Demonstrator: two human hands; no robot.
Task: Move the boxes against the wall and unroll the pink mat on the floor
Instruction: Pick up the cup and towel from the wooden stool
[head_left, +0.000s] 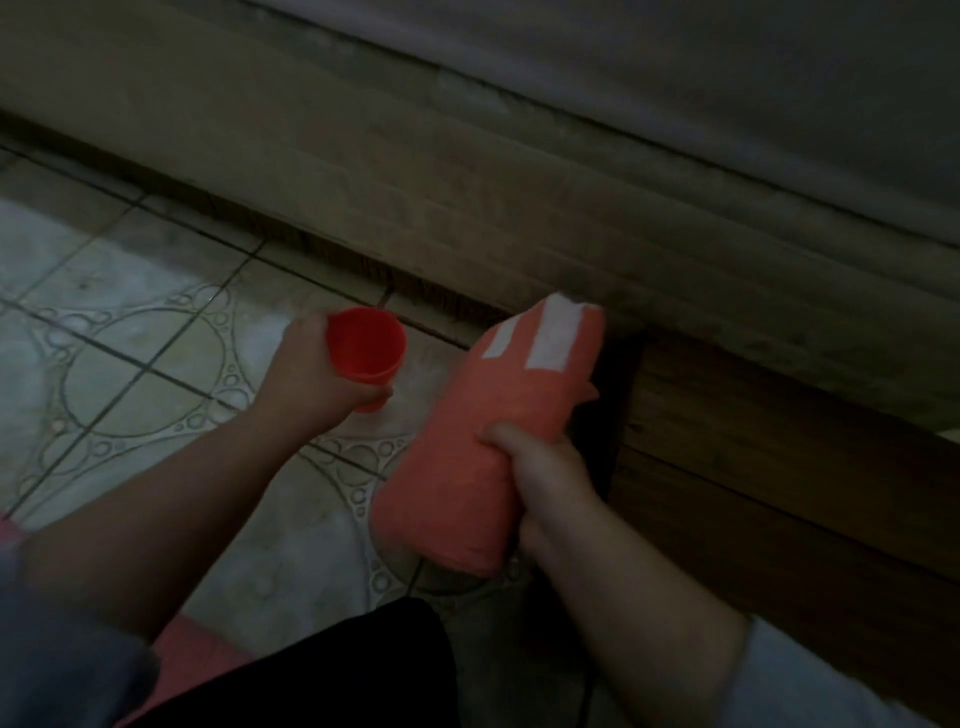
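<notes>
My right hand (540, 467) grips a rolled pink mat (488, 426) around its middle. The roll has white strips on its far end and tilts up toward the wall, its near end low over the tiled floor. My left hand (306, 374) holds a small red plastic cup (363, 345), open end facing away. The two hands are side by side, a short gap apart. A flat brown cardboard box (467, 171) leans along the wall beyond them.
Patterned grey floor tiles (140, 364) spread out at left. A brown wooden panel or box (779, 467) stands at right, close to the mat. A grey wall (727, 67) runs across the top. A strip of pink (192, 649) shows near my legs. The scene is dim.
</notes>
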